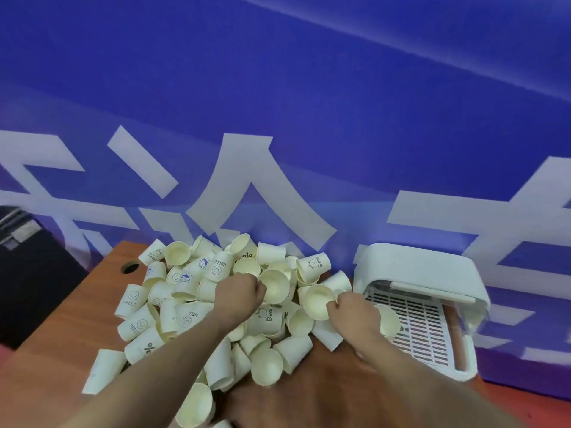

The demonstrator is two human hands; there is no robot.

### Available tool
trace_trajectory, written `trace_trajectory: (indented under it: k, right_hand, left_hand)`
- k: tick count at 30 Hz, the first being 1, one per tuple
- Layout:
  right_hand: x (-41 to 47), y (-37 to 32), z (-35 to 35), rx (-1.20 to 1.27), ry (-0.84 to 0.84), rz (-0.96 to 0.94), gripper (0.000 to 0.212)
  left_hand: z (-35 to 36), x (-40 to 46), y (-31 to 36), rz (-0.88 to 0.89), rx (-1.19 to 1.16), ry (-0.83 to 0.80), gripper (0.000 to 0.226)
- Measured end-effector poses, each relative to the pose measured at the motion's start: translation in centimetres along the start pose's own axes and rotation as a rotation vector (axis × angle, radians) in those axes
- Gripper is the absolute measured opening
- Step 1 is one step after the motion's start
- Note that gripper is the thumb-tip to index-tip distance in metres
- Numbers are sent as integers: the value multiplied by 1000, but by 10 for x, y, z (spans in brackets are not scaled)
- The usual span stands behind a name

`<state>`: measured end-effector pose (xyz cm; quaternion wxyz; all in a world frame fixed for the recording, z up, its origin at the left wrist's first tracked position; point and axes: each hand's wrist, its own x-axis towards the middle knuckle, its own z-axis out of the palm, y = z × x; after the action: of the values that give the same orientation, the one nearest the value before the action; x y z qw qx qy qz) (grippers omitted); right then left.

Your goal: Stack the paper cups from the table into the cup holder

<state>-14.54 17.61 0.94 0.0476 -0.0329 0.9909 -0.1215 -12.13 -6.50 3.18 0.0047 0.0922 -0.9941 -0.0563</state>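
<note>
Two bare forearms reach over a heap of paper cups (197, 304) on a wooden table (61, 350). The left hand (239, 293) and right hand (352, 307) each pinch a cup's rim — likely to nest them. The white cup holder (420, 273) sits just right.

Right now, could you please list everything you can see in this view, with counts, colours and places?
paper cups: too many to count, cream with printed motifs, heaped on the table's middle
cup at the left hand: one, cream, mouth toward the camera, atop the heap
cup at the right hand: one, cream, mouth toward the camera, on the heap's right side
cup holder: one, white with slotted tray, right of the heap; one cup at its front
table: one, reddish-brown wood, with round hole far left
backdrop: one, blue with white characters, behind the table
left hand: fingers pinch a cup's rim
right hand: fingers pinch another cup's rim
</note>
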Motion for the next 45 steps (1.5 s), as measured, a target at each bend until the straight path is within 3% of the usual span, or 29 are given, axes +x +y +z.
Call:
trace_trajectory:
  k: [12,20,32,38,45]
  right_hand:
    - [-57,111,-46,96,84,225,32]
    - [-70,172,-55,183,109,364,31]
    - [-68,213,-36,258,88,435,35]
    - [-63,211,-36,293,79,424,33]
    - [-50,195,-49,321,84,366,37]
  left_hand:
    - [15,-19,131,283,-86,-138,36]
    - [29,-16,195,297,-136,-164,34]
    - [58,-2,229,228,-174,-286,36]
    - [76,1,230,219,-156,-377,39]
    - [74,7,218,176,-150,-368,44]
